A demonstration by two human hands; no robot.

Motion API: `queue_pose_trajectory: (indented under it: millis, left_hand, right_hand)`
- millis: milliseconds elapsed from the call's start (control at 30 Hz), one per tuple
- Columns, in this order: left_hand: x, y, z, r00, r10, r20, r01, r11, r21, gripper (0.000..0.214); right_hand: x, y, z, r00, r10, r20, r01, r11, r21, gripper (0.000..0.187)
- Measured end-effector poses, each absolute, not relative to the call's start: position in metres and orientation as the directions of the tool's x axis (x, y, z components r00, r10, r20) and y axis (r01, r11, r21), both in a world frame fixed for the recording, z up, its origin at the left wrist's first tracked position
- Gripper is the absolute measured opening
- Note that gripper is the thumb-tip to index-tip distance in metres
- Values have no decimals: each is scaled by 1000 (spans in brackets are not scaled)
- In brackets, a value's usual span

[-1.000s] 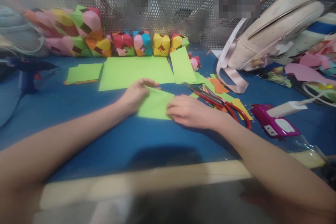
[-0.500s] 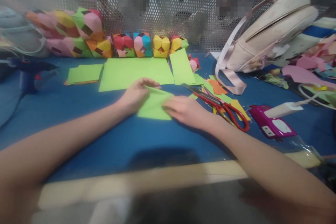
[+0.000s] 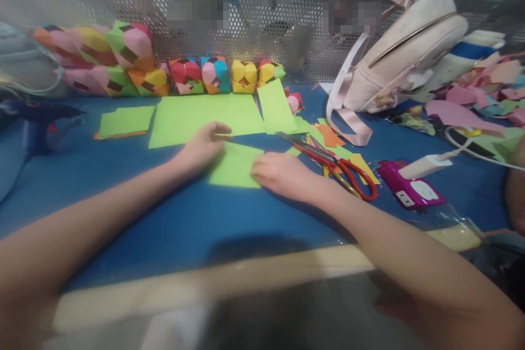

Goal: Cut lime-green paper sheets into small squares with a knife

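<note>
A small light-green sheet of paper (image 3: 235,168) lies on the blue table in front of me, between my hands. My left hand (image 3: 202,147) rests at its upper left edge, fingers stretched forward and slightly curved, the thumb hidden. At the right edge, the bent fingers of my right hand (image 3: 281,175) are closed on the paper and press it to the table. Just beyond is a large green sheet (image 3: 200,115), with a narrower green strip (image 3: 276,106) overlapping its right end. Red-handled scissors (image 3: 340,169) lie to the right of my right hand.
Folded paper blocks (image 3: 186,74) line the metal mesh at the back. Leftward are a small green paper stack (image 3: 127,121) and a blue glue gun (image 3: 39,120). Paper scraps (image 3: 330,136), a purple power adapter (image 3: 412,186) and a pale backpack (image 3: 410,49) are right. Another person's arm (image 3: 515,197) shows there.
The view has swung slightly right. The small green sheet's upper edge looks flatter, and my left fingers have drawn back from it a little. Another person's arm has appeared at the right edge.
</note>
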State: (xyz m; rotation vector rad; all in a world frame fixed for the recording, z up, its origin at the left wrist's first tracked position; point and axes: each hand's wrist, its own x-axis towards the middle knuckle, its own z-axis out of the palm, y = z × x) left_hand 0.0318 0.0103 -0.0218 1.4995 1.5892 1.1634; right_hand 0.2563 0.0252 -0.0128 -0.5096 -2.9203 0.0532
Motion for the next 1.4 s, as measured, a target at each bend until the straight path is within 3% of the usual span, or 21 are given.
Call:
queue_pose_trajectory:
  millis: [133,233,367,433,767,1100,1400]
  left_hand:
    - [24,6,-4,-18,938,346,747,-217,628,24]
    - [28,-8,13,194,927,322,841,-326,432,15]
    - [38,-33,16,443,892,89,813,-442,380,24]
    - [43,-44,9,498,866,39,803,-478,357,27]
    - [56,-70,-19,520,844,134,847,-530,49,38]
    - [60,-69,-22,504,844,182,852,-521,54,39]
    - [88,-85,-12,436,899,34,899,-437,20,43]
  right_hand:
    - [255,25,-9,-928,351,125,345,936,-68,24]
    - [255,25,-7,-926,363,103,357,931,-75,25]
    - [254,25,-6,-921,377,103,367,925,-98,24]
    - [254,26,-7,-921,370,118,357,927,-116,24]
    - [256,29,-6,-941,311,133,290,945,-152,23]
    - [256,28,-6,-942,299,152,276,949,-153,24]
    - [254,21,-8,-923,333,195,311,941,-136,22]
